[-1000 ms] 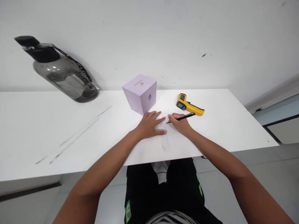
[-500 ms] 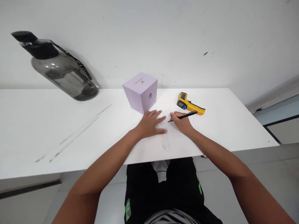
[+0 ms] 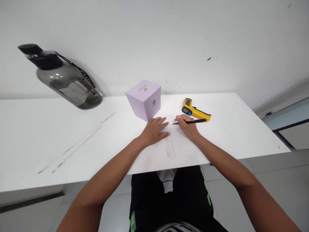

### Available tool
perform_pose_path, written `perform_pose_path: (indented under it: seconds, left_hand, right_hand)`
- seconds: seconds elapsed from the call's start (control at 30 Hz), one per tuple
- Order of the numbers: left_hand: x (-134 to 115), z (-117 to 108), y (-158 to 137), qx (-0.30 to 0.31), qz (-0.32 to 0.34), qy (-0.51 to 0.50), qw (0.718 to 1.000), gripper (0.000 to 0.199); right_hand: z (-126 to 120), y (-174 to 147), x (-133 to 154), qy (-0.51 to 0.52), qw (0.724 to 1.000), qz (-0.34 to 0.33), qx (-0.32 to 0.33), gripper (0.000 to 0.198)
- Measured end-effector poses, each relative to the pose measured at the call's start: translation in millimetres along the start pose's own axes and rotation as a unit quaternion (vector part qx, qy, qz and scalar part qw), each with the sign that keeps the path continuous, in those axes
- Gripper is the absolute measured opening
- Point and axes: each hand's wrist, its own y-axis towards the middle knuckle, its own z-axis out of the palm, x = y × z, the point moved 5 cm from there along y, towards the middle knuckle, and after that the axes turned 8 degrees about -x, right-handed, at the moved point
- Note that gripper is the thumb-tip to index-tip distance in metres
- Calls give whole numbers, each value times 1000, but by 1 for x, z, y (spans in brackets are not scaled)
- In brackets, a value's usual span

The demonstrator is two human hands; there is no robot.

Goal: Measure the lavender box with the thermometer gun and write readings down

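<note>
My right hand (image 3: 189, 128) pinches a black pen (image 3: 196, 121), its tip close to the upper part of a narrow white slip of paper (image 3: 171, 149). The slip carries faint grey marks, too small to read. My left hand (image 3: 154, 131) lies flat with fingers spread, its thumb and fingertips over the slip's upper left part and hiding some of it. Right behind the left fingers stands a lilac box (image 3: 145, 101) with a small gold emblem on top. A yellow and black infrared thermometer gun (image 3: 195, 110) lies just beyond the right hand.
A grey see-through water bottle (image 3: 70, 82) with a black lid stands at the back left of the white table (image 3: 79, 138), near the wall (image 3: 135, 42). Long dark streaks mark the tabletop on the left. The table's front edge runs just above my lap.
The pen has swung to a flatter angle in my right hand. My left thumb and fingers have shifted slightly. The whole view has tipped a little, so the bottle and box appear lower.
</note>
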Motion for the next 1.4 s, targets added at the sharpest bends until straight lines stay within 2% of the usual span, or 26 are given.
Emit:
perform_pose_path:
  seconds: [0.07,0.13,0.27,0.37,0.43,0.5,0.57,0.6,0.67,0.7,0.77,0.83,0.9,0.97,1.03,1.1,1.13,1.23,1.4]
  left_hand:
    - [0,0,0,-13,-2,-2,1000,54]
    - [-1,0,0,-27,3,4,1000,52]
    - [-4,-6,1,-86,55,40,994,43]
    - [-1,-22,0,-192,90,62,975,29]
    - [6,-37,-4,-289,86,71,951,22]
    - [16,-52,-9,-388,41,71,918,29]
    - [30,-62,-14,-462,-48,42,885,64]
    - [38,-64,-16,-478,-102,9,872,85]
    - [52,-62,-15,-459,-206,-90,860,114]
    - [58,-58,-13,-432,-248,-143,855,118]
    - [65,-52,-11,-386,-303,-220,843,114]
    - [66,-52,-10,-381,-320,-261,827,105]
    - [63,-52,-9,-391,-314,-315,806,94]
    - [58,-47,-6,-387,-303,-392,777,80]
    - [51,-42,-5,-380,-294,-434,762,72]
    - [45,-39,-5,-386,-287,-421,769,73]
    - [43,-38,-6,-392,-283,-407,775,75]
    - [39,-36,-7,-405,-271,-392,781,76]
    - [35,-37,-6,-401,-255,-389,789,77]
  right_hand:
    - [-1,3,2,-79,993,-87,11,35]
    - [-2,6,1,-176,971,-161,13,29]
    - [1,11,-8,-310,929,-199,43,38]
    - [4,12,-11,-334,915,-204,96,46]
    - [-1,16,-8,-334,914,-213,86,46]
    - [-16,23,-6,-354,912,-206,32,44]
    - [-36,32,-9,-402,900,-164,-31,46]
    - [-45,35,-13,-428,892,-135,-51,55]
    - [-57,41,-26,-462,882,-74,-47,75]
    - [-60,43,-32,-468,882,-46,-31,79]
    - [-63,44,-42,-460,888,-7,3,73]
    - [-64,45,-40,-429,903,-2,5,64]
    - [-64,41,-26,-357,934,-20,-26,66]
    - [-60,32,-4,-210,975,-38,-58,76]
    - [-48,18,19,10,998,-35,-58,79]
    - [-23,2,36,208,978,8,12,86]
    - [-9,-7,42,256,964,32,65,85]
    - [22,-25,45,300,935,101,160,78]
    - [31,-27,32,305,928,132,168,74]
